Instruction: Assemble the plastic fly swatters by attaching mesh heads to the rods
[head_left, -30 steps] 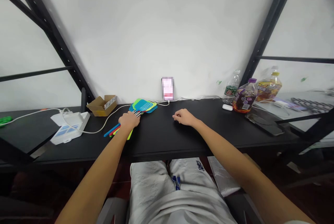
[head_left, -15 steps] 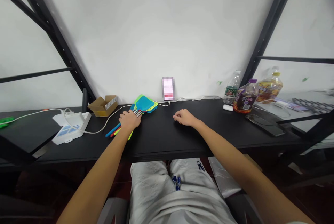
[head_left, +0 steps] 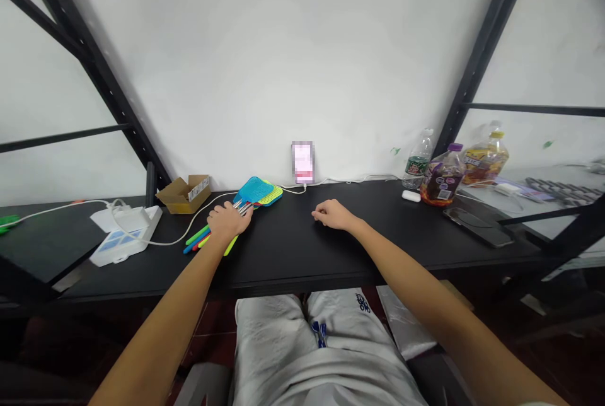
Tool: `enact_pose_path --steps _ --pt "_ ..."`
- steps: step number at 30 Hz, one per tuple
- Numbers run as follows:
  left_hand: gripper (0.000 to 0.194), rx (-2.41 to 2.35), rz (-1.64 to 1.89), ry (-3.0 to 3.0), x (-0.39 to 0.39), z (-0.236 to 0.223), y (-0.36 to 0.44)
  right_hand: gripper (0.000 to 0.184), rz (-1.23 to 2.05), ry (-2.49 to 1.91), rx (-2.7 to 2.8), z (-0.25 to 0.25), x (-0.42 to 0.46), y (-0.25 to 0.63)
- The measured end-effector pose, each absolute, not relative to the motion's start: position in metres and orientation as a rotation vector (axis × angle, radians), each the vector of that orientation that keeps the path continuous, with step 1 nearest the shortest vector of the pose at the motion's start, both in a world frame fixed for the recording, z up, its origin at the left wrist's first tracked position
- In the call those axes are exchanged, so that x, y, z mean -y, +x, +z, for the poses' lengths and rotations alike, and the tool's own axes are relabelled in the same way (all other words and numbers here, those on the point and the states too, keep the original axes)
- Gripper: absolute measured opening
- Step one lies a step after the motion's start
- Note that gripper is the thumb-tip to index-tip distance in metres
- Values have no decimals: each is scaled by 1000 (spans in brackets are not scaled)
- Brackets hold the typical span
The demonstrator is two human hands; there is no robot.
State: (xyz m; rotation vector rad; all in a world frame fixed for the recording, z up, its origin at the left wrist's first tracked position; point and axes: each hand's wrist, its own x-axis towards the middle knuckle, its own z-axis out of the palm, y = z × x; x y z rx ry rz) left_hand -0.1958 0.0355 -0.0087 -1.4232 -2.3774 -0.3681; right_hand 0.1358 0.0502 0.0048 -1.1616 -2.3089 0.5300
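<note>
A bunch of fly swatters point(head_left: 255, 190) lies near the back of the black table, left of centre. Their mesh heads are blue and yellow-green, on thin metal rods, and green, blue, red and yellow handles fan out toward the front left. My left hand point(head_left: 227, 222) is over the rods, fingers and thumb gripping the bunch from above; the palm side is hidden. To the right, my right hand point(head_left: 332, 214) rests on the tabletop with its fingers curled in, apart from the swatters, and nothing shows in it.
A phone point(head_left: 303, 163) leans on the wall, plugged into a white cable. Left stand an open cardboard box point(head_left: 184, 197) and a white power strip point(head_left: 127, 234). Right are drink bottles point(head_left: 442, 176), a white earphone case point(head_left: 411, 196) and a dark phone point(head_left: 477, 226). Black frame posts point(head_left: 482, 59) flank the table.
My left hand has shifted slightly left. The swatter heads have bunched closer, the green head has dropped out of sight, and a green handle now shows beside the blue one. My right hand stays put.
</note>
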Motion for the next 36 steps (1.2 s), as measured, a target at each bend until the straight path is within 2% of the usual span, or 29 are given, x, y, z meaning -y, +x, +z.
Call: enact_pose_path --steps 10,16,22,28,36 --pt "70 2186 -469 -1433 -17 5 -184 31 542 -1164 2305 1 -54 136" --pt "59 2027 -461 -1608 -6 15 -160 44 484 -1201 2187 0 -54 134" --pt "54 1824 -365 -1833 1 21 -105 58 375 -1390 1780 7 -58 141" --pt "48 1585 -355 -2012 -1 15 -51 58 344 -1719 1632 16 -64 158" --pt "47 1605 -261 -2262 -12 2 -25 54 331 -1924 1614 15 -78 175"
